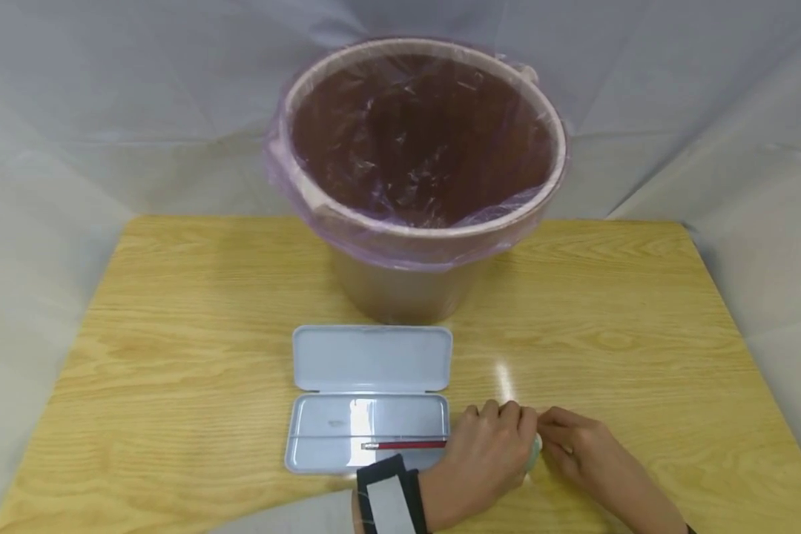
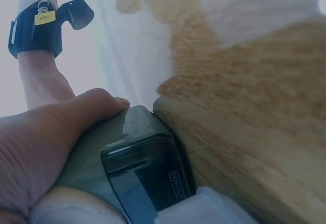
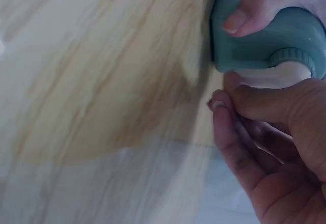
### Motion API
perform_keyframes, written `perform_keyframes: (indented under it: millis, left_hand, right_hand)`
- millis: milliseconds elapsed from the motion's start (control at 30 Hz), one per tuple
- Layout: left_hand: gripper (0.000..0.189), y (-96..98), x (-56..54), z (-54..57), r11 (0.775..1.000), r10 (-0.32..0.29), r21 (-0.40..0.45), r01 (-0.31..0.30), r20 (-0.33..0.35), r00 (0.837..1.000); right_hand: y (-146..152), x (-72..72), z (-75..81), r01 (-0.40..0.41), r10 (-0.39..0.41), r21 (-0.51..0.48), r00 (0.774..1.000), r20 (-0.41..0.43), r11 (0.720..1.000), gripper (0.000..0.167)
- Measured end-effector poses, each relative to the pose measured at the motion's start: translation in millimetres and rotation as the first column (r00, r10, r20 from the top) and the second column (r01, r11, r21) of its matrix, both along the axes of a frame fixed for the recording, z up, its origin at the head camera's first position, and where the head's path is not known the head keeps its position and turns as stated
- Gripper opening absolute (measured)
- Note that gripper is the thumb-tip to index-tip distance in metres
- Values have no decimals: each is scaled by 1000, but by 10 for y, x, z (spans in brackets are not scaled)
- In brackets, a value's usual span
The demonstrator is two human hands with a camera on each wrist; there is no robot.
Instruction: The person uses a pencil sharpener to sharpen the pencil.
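My left hand [image 1: 483,452] grips a green crank pencil sharpener [image 1: 533,454] on the table, its thumb laid across the body in the right wrist view. A dark see-through drawer [image 2: 147,173] shows on the sharpener in the left wrist view. Beside the ribbed hub, the thumb and forefinger of my right hand [image 3: 275,132] pinch at the end of the white crank [image 3: 275,75]; the fingers hide that end. Left of the hands lies an open pale blue pencil case [image 1: 371,360], its lid folded back. A dark red pencil [image 1: 403,445] lies in its tray, partly behind my left hand.
Behind the case stands a large brown bin [image 1: 400,289], lined with a thin purple plastic bag [image 1: 400,256] folded over the rim. The wooden table [image 1: 173,356] has pale sheeting [image 1: 107,89] hung behind it and at its sides.
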State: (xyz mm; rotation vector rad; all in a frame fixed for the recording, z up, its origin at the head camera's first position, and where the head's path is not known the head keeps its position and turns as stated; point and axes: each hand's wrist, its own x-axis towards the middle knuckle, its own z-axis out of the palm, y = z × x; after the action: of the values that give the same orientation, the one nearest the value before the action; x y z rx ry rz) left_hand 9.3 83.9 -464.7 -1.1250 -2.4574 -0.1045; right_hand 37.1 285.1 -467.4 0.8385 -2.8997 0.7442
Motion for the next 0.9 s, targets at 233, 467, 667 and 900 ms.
perform_keyframes:
  millis: [233,467,667,900]
  left_hand:
    - [10,6,11,-18,1000,17,25,-17,-1,1000]
    - [16,5,10,-8,1000,21,13,-21,-6,1000]
    - [18,15,13,-1,1000,18,1,-18,-4,1000]
    - [20,6,17,11,999,30,-45,-30,2,1000]
  right_hand:
    - [8,89,42,-6,4,28,997,73,1000,20]
    - [45,129,25,-48,53,-50,993,109,998,20]
    - [88,140,-3,-89,101,-113,989,106,990,19]
    - [99,142,17,-151,159,-74,982,102,986,23]
